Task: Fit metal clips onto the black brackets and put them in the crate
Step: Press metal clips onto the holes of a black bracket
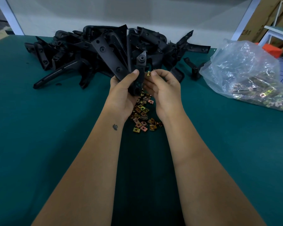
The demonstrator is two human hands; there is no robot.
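My left hand (122, 93) grips a black bracket (140, 67) upright above the table, thumb across its front. My right hand (164, 88) pinches a small brass-coloured metal clip (148, 73) against the bracket's right edge. Below both hands lies a loose heap of metal clips (142, 113) on the green table. A big pile of black brackets (104, 51) fills the back of the table. No crate is in view.
A clear plastic bag (245, 74) holding more clips lies at the right. The green table (39, 128) runs wide on both sides of my arms. A white panel stands behind the pile, and cardboard boxes (265, 18) and an orange object stand at the far right.
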